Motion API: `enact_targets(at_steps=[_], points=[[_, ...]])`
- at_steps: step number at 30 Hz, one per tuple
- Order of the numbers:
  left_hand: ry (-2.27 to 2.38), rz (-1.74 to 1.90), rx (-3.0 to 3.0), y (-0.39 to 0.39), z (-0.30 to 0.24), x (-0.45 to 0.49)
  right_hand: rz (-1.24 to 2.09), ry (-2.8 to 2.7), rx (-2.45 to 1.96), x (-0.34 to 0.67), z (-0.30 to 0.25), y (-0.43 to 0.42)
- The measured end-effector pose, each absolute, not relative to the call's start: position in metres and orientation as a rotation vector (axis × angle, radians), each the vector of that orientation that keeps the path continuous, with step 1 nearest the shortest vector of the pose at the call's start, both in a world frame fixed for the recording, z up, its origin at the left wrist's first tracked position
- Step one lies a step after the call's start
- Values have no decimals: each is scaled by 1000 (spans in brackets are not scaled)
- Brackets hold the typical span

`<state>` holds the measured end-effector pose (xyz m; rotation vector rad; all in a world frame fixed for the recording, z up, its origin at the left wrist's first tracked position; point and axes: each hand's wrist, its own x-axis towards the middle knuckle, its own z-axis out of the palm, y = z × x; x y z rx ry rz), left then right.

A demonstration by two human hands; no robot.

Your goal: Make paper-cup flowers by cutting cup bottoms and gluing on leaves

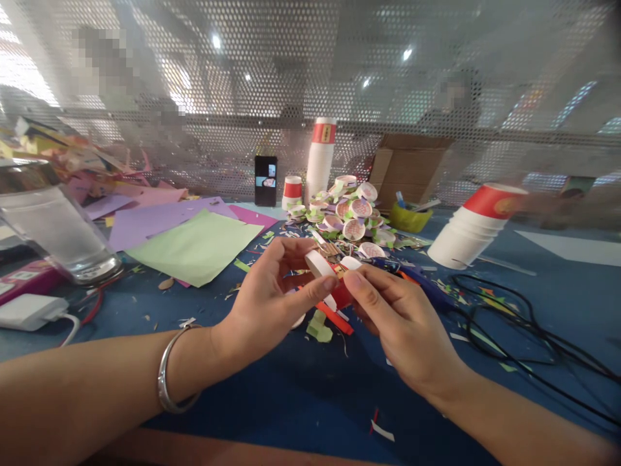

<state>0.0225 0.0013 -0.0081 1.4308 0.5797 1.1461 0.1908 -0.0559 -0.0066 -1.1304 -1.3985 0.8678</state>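
Red-and-white paper piece (322, 272) held in two hands

The person's left hand (272, 301), with a silver bracelet (165, 382) at the wrist, grasps the piece's white band between thumb and fingers. The right hand (402, 317) pinches its red side; the fingertips there are partly hidden. The piece is in the middle of the scene, above the blue table (291, 414), with a green scrap (319, 328) just below. On the far side are a heap of small round pieces (361, 208) and a tall stack of cups (320, 165). A tilted cup stack (460, 236) and a black cable (526, 356) are on the right; a green sheet (204, 246) lies on the left.
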Motion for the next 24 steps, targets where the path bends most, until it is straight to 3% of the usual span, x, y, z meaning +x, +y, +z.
enact_targets(at_steps=[24], points=[[522, 1101, 1379, 5, -9, 21, 747, -1568, -1203, 194, -4, -60]])
